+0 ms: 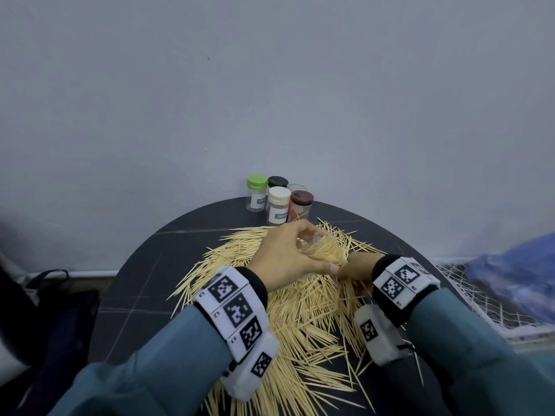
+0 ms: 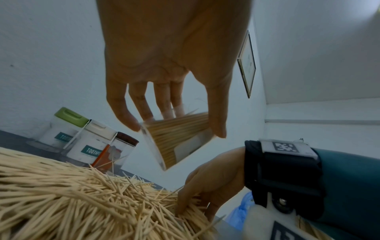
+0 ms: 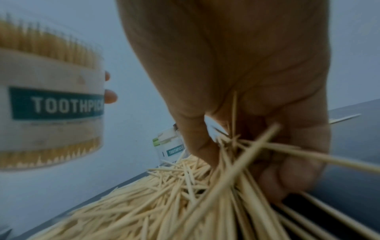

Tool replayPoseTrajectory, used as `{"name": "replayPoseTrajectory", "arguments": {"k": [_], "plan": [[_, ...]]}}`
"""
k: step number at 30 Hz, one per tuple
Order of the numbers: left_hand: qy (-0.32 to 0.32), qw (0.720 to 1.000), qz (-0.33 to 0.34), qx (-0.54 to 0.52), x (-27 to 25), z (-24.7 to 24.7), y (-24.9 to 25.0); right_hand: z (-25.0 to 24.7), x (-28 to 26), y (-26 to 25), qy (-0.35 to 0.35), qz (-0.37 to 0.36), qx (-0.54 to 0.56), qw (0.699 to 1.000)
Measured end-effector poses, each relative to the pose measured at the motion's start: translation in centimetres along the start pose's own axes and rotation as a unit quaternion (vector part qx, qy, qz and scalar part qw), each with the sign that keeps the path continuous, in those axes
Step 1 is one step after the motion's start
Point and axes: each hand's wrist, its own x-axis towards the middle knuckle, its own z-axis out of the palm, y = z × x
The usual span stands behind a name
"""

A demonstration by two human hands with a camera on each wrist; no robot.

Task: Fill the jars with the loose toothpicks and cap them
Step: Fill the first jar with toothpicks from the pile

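1. Above the middle of the round table [image 1: 144, 265], the left hand [image 1: 282, 259] gripped an uncapped jar [image 1: 322, 250], already well stocked with toothpicks and tilted, its mouth apparently turned toward the right.
2. Just right of and below it, the right hand [image 1: 357, 267] was clenched on a bunch of toothpicks [image 3: 236, 165] at the pile [image 1: 300, 319], nearer the mouth than any other source.
3. Judged from this, the bunch needed lining up with the jar's long axis before going in.
4. Four capped jars [image 1: 279, 205] and another uncapped stood at the far edge.
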Motion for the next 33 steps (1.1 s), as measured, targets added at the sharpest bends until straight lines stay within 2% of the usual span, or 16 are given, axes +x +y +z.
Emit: {"name": "replayPoseTrajectory", "arguments": {"k": [4,6,9,15,17,22,29,33], "plan": [[0.002,1.0,0.002,0.004,0.0,0.0,0.0,-0.5,0.5,1.2,-0.067,-0.007,0.15,0.986],[0.001,1.0,0.002,0.004,0.0,-0.1,0.1,-0.5,0.3,1.7,-0.079,-0.017,0.219,0.972],[0.001,1.0,0.002,0.003,0.0,-0.2,0.1,0.0,0.1,2.4,-0.107,-0.038,0.328,0.938],[-0.006,1.0,-0.003,0.0,0.0,0.0,0.2,0.4,0.2,3.2,-0.157,-0.078,0.455,0.873],[-0.01,1.0,-0.007,-0.002,0.0,0.1,0.2,0.5,0.0,3.5,-0.174,-0.089,0.461,0.865],[-0.015,1.0,-0.006,-0.002,-0.1,0.4,0.0,0.8,-0.3,3.9,-0.188,-0.119,0.419,0.88],[-0.018,1.0,-0.012,-0.006,0.0,0.7,0.0,0.5,-1.2,3.5,-0.206,-0.165,0.459,0.848],[-0.006,1.0,-0.012,0.003,0.1,0.4,-0.3,0.2,-1.4,3.5,-0.215,-0.182,0.455,0.845]]}}
